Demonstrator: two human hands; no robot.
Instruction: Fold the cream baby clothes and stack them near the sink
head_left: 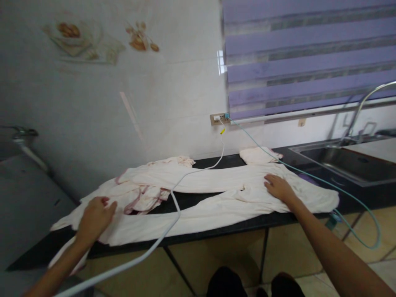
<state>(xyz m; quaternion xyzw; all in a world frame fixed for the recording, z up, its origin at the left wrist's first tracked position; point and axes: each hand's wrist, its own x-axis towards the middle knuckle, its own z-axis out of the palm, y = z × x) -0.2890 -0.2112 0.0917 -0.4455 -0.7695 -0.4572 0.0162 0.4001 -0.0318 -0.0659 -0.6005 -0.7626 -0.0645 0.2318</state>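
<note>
Long white trousers [216,206] lie stretched along the dark countertop, waist toward the right and the two legs running left. My right hand [278,187] rests flat on the upper part of them, fingers spread. Over the left end of the near leg is my left hand [95,218], fingers loosely bent and apart, with nothing visible in it. Whether it touches the cloth I cannot tell. Beyond the legs' left ends is a crumpled pile of white clothes with pinkish trim [148,198]. A folded white cloth [258,156] sits behind the waist.
A white cable [177,206] runs from the wall outlet [219,119] across the trousers toward me. A teal cable [309,175] crosses the right end and loops off the counter edge. At right is a sink [355,163] with a tall faucet [359,107]; another tap [23,134] is at left.
</note>
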